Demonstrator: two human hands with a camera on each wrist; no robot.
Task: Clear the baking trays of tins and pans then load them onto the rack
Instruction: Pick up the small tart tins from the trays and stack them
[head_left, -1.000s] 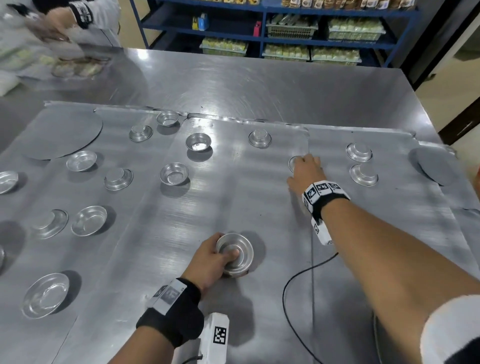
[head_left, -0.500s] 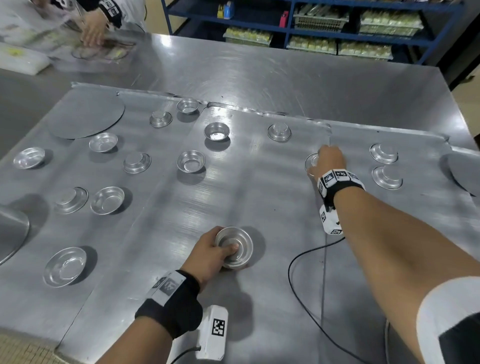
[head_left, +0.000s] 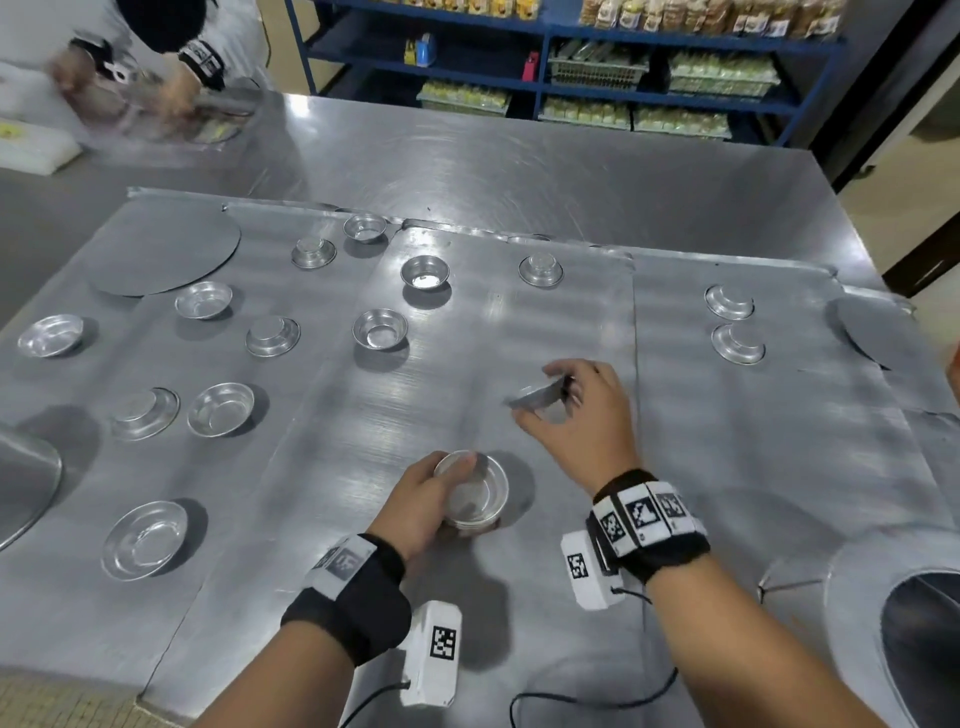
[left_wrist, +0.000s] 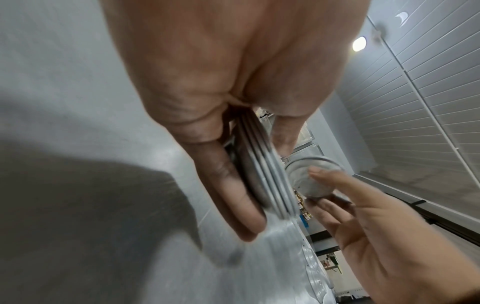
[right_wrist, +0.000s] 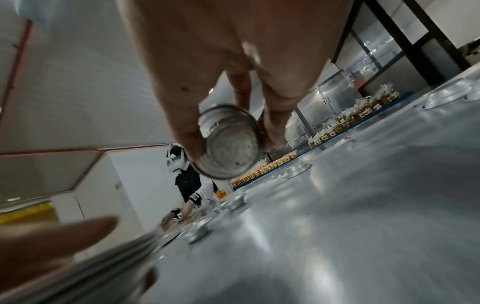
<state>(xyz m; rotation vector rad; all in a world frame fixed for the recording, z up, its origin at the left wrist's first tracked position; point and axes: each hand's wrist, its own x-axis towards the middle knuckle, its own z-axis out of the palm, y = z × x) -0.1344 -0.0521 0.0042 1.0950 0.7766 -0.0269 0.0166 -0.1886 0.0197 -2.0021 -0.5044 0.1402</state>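
Flat metal baking trays (head_left: 571, 332) lie side by side on the steel table, with several small round tins scattered over them. My left hand (head_left: 421, 499) grips a nested stack of tins (head_left: 475, 496) just above the middle tray; the left wrist view shows the stack's stacked rims (left_wrist: 270, 174). My right hand (head_left: 576, 405) pinches one small tin (head_left: 537, 395) tilted in the air, up and to the right of the stack; the same tin (right_wrist: 228, 144) shows in the right wrist view. Loose tins include one (head_left: 379, 328) ahead and two (head_left: 737, 343) at right.
Flat round metal discs lie at far left (head_left: 161, 249) and far right (head_left: 872, 332). A larger round pan (head_left: 914, 623) sits at the near right edge, another (head_left: 26, 478) at left. Another person (head_left: 171, 78) works at the table's far left corner. Blue shelving (head_left: 571, 62) stands behind.
My right hand has lifted a tin off the tray near its right seam and drawn it back toward the stack. My left hand has kept hold of the stack.
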